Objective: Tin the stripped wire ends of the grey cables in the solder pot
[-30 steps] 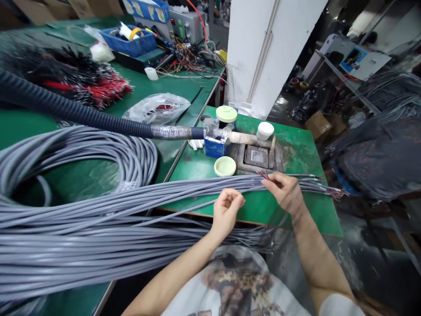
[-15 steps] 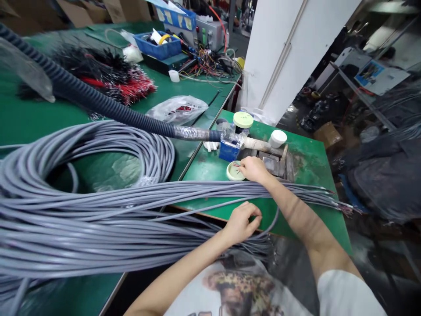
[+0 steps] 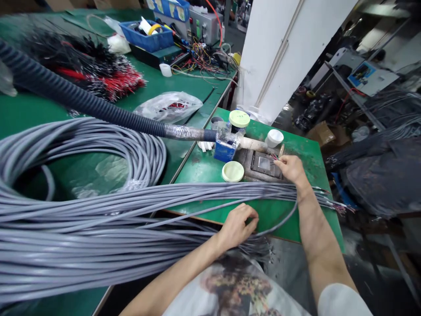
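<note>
My right hand (image 3: 291, 169) pinches the end of a grey cable (image 3: 287, 218), whose thin coloured wires (image 3: 274, 156) poke out past the fingertips. Those wire tips are above the right side of a dark, grimy solder pot (image 3: 264, 163) with a shiny square surface. Loosely curled, my left hand (image 3: 240, 223) rests beside the lower bunch of grey cables (image 3: 131, 245), thumb and fingers apart and nothing visible in them. A shallow round dish of pale paste (image 3: 233, 171) stands left of the pot. More grey cables (image 3: 250, 189) run across the bench in front of it, their stripped ends at the right.
A ribbed hose (image 3: 125, 119) crosses from the left to a pale nozzle over the pot, beside a blue box (image 3: 224, 150). White (image 3: 274, 138) and yellow-lidded (image 3: 239, 118) tubs stand behind. A cable coil (image 3: 151, 153), a plastic bag (image 3: 169, 106) and black-red wires (image 3: 115, 83) lie left.
My right hand has moved right with the cable's wire ends, from over the paste dish to the right side of the pot. My left hand has stayed nearly in place.
</note>
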`<state>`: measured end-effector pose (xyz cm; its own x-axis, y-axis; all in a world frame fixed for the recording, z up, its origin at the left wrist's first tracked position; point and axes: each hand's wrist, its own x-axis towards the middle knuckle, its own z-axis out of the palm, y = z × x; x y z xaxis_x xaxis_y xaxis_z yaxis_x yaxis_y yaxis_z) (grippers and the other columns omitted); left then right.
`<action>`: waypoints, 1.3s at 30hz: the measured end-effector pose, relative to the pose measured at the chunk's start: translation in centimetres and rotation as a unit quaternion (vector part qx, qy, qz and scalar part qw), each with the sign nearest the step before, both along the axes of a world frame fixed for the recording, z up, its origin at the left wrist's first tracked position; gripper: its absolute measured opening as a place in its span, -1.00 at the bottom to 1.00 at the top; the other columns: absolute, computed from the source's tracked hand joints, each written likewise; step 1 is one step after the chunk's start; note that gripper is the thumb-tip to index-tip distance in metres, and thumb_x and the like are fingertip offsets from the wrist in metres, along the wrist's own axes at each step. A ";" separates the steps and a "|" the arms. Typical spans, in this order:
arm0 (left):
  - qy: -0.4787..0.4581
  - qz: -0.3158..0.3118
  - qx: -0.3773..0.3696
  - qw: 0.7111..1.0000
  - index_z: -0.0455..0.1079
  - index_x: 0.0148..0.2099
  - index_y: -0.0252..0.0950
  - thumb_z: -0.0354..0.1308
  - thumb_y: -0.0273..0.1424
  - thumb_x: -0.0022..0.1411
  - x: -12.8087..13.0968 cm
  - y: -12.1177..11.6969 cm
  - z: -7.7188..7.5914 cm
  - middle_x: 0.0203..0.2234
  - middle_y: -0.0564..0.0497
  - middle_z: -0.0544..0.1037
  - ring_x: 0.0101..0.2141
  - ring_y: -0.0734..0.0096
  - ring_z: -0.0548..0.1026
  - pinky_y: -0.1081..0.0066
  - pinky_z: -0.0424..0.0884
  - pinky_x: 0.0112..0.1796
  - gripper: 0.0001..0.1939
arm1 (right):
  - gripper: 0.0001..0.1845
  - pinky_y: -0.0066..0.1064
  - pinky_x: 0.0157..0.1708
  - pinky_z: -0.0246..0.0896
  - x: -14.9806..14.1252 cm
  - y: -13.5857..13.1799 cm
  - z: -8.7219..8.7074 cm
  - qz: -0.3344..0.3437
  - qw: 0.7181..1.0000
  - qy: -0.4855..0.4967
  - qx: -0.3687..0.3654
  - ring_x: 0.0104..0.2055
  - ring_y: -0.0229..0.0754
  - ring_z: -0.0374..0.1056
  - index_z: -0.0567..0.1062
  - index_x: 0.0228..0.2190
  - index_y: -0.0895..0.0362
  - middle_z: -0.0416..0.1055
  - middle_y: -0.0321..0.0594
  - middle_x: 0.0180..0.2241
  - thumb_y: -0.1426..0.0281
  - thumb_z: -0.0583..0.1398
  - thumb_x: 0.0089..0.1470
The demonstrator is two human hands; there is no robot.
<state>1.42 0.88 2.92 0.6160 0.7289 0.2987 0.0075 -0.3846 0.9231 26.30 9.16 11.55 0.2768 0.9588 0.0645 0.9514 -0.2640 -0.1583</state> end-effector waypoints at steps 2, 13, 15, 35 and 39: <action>-0.002 0.003 -0.003 1.000 0.41 -0.35 -0.23 0.06 -0.48 0.20 0.0 0.0 -0.1 -0.48 -0.01 0.47 -0.40 0.28 0.40 0.33 0.29 -0.33 -0.88 | -0.68 -0.44 -0.47 0.01 1.7 -0.1 -1.2 -0.025 1.000 -0.004 -0.005 -0.45 -0.19 0.34 0.56 -0.53 0.18 0.49 -0.16 -0.53 0.24 0.14 0.05; 0.041 -0.003 0.012 0.999 0.37 -0.34 -0.25 0.03 -0.46 0.24 0.1 -0.2 -0.4 -0.45 -0.01 0.48 -0.36 0.35 0.40 0.38 0.30 -0.29 -0.87 | -0.71 -0.44 -0.41 0.11 1.9 1.5 -4.1 -0.060 0.997 -0.023 -0.041 -0.35 -0.14 0.40 0.58 -0.53 0.13 0.53 -0.12 -0.46 0.22 0.16 0.03; 0.040 0.000 0.017 0.999 0.37 -0.34 -0.25 0.03 -0.45 0.24 0.2 -0.2 -0.5 -0.45 -0.01 0.47 -0.37 0.35 0.39 0.38 0.30 -0.29 -0.88 | -0.71 -0.44 -0.39 0.13 1.9 1.6 -4.3 -0.062 0.997 -0.027 -0.046 -0.33 -0.13 0.41 0.58 -0.52 0.13 0.54 -0.09 -0.43 0.23 0.16 0.03; 0.022 0.003 0.021 1.000 0.38 -0.35 -0.27 0.06 -0.50 0.20 0.2 -0.1 -0.4 -0.47 -0.01 0.47 -0.38 0.32 0.39 0.36 0.29 -0.31 -0.89 | -0.72 -0.45 -0.38 0.10 -5.6 0.5 0.2 0.166 0.982 0.090 0.014 -0.42 -0.26 0.25 0.51 -0.53 0.16 0.35 -0.26 -0.46 0.26 0.15 0.08; 0.028 0.002 0.028 0.999 0.37 -0.35 -0.28 0.07 -0.51 0.18 0.2 -0.1 -0.6 -0.48 -0.01 0.45 -0.39 0.35 0.38 0.38 0.30 -0.31 -0.91 | -0.74 -0.45 -0.38 0.08 -9.3 1.6 -0.5 0.205 0.976 0.072 -0.019 -0.40 -0.26 0.24 0.50 -0.54 0.15 0.33 -0.24 -0.42 0.29 0.16 0.09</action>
